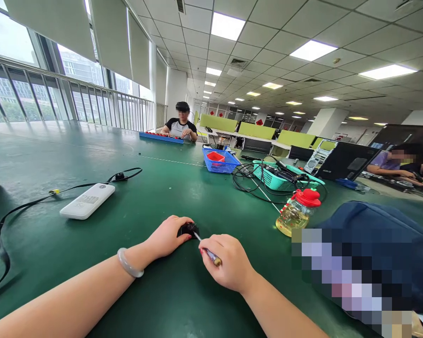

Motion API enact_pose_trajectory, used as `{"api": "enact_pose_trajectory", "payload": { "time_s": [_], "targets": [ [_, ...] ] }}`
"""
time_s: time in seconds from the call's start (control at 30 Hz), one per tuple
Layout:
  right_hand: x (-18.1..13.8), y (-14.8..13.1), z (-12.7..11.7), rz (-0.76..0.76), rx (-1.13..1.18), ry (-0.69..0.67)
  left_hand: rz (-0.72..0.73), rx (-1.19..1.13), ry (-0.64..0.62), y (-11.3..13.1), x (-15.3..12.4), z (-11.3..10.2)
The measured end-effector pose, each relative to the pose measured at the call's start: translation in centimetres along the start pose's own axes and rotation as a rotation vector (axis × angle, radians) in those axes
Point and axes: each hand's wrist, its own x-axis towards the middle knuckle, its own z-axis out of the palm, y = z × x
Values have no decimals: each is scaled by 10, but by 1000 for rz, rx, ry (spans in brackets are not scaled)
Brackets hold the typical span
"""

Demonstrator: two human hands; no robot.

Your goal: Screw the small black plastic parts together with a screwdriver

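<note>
Fingers of the left hand [167,236] pinch a small black part [189,229] against the counter [155,188]. The right hand [229,263], fingers closed around a screwdriver [207,250], aims its tip toward eleven o'clock, onto the part. If the tip slips, it will likely jab the left fingertips.

Two forearms at the bottom edge, bare as far as the frame shows: left forearm [66,300] at lower left, right forearm [278,310] at lower centre. Left wrist carries one bangle [129,264]: smooth, rounded, pale grey-white, slightly translucent, unmarked. Left hand [167,237] and right hand [229,263], low centre of frame, are uncovered. Small red fleck at a right fingertip; too small to tell what.
</note>
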Motion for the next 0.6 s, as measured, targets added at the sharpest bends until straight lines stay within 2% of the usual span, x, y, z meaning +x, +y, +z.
{"api": "enact_pose_trajectory", "payload": {
  "time_s": [0.2,0.43,0.6],
  "targets": [
    [0,0,-2,-15,5,-1,-8,-3,-1,0,0,0],
    [0,-9,6,-140,-55,-53,-32,-7,-1,0,-1,0],
    [1,-7,6,-108,-61,-31,-26,-7,1,0,-1,0]
  ]
}}
